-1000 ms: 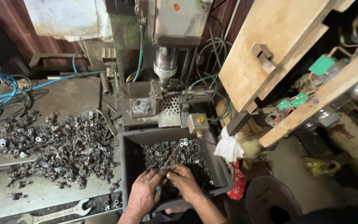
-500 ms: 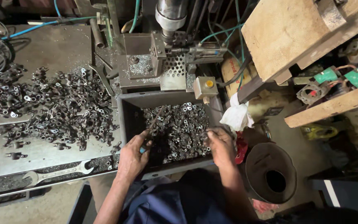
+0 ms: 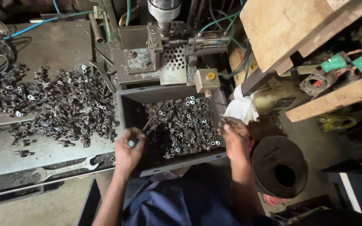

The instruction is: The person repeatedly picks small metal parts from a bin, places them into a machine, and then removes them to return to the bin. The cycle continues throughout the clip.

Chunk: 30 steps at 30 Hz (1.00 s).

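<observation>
The left hand (image 3: 128,151) is closed around a thin dark rod (image 3: 151,121) with a pale blue butt end, its tip reaching up and right into the heap of small metal parts (image 3: 181,125) inside the grey bin (image 3: 124,109). The right hand (image 3: 234,136) sits at the bin's right rim, fingers curled together on what looks like one or two of the small parts, though I cannot tell exactly what it pinches. The parts fill mostly the right and far portion of the bin; the near left corner is dark and seems emptier.

Just right of the right hand a white rag (image 3: 241,109) hangs off the bin's far corner, and below it stands a dark round funnel-like vessel (image 3: 279,167). To the left, on the steel tabletop (image 3: 42,42), lies a wide scatter of similar pieces (image 3: 51,106), with an open wrench (image 3: 61,168) near its front edge. Beyond the bin stands the press (image 3: 164,42) with a perforated guard and a box with a yellow button (image 3: 207,79).

The bin overhangs the person's lap; a hard push with the rod could tip it or flick parts over the rim, and sharp edges might nick bare fingers.
</observation>
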### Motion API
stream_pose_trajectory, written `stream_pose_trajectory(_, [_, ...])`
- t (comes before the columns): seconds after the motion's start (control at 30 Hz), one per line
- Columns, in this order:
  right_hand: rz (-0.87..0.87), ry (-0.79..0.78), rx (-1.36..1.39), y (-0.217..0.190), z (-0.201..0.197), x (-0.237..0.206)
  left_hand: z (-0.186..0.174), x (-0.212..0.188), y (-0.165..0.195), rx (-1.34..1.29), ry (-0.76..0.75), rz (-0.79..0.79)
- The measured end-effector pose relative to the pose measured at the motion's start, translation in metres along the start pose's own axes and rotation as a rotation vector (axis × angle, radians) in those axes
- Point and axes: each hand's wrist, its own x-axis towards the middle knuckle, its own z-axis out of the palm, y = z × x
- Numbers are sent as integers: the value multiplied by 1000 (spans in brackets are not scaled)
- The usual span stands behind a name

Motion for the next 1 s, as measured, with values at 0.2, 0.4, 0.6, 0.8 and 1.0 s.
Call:
stream_pose_trajectory(0.2, [-1,15,-18,-11,-11,-5,-8,23,11,-1179,25,-388])
stream_pose_trajectory(0.4, [-59,-19,-13,-3,-22,-8,-15,46,67,-878,-48,-262])
stream_pose_trajectory(0.6, [-84,-18,-88,8,-27,-13,-33,122,141,288,0,535])
stream_pose_trajectory(0.8, [-121,-51,-128,19,-36,-11,-16,169,210,949,-50,585])
stream_pose_trajectory(1.0, [-118,-86,-170,26,-41,-10,25,184,248,1319,-153,573])
